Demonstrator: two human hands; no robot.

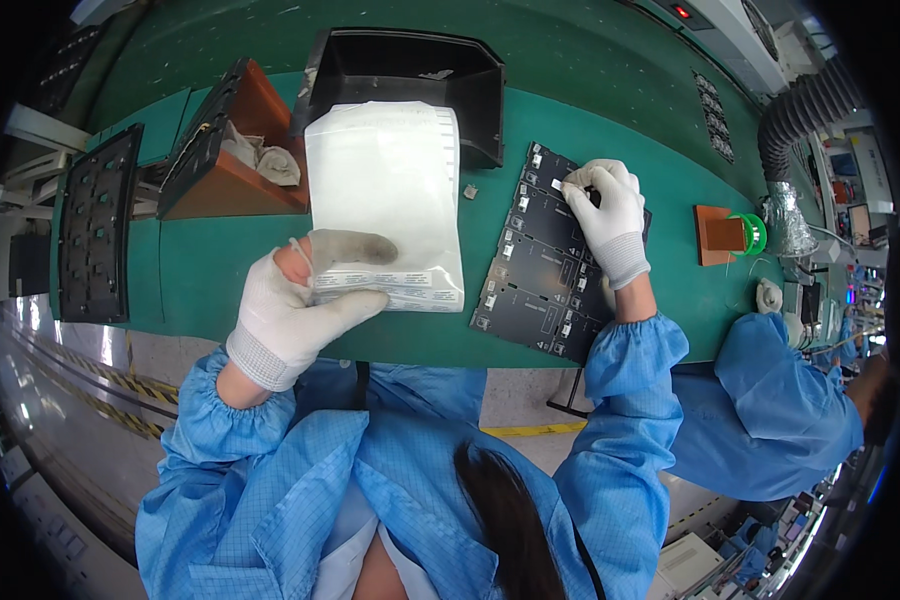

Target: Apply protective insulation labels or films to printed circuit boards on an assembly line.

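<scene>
My left hand [300, 310], in a white glove, grips the lower left part of a glossy white sheet of labels [385, 190]. Its thumb and one finger lie across the front; the other fingers are hidden. Printed label rows show along the sheet's lower edge. To the right, a black circuit board panel [540, 270] with metal connectors lies aslant on the green table. Over its upper part my gloved right hand [607, 210] is closed, fingertips pinched at the panel's surface. A small white patch [558, 184] shows right by those fingertips; whether they hold anything is unclear.
Behind the sheet stands a black bin [410, 60]. An orange-brown angled holder [240, 150] with cloth and a black slotted tray [100, 225] are at left. At right are a green spool [752, 234], a flexible duct [805, 115] and another person's blue sleeve [780, 400].
</scene>
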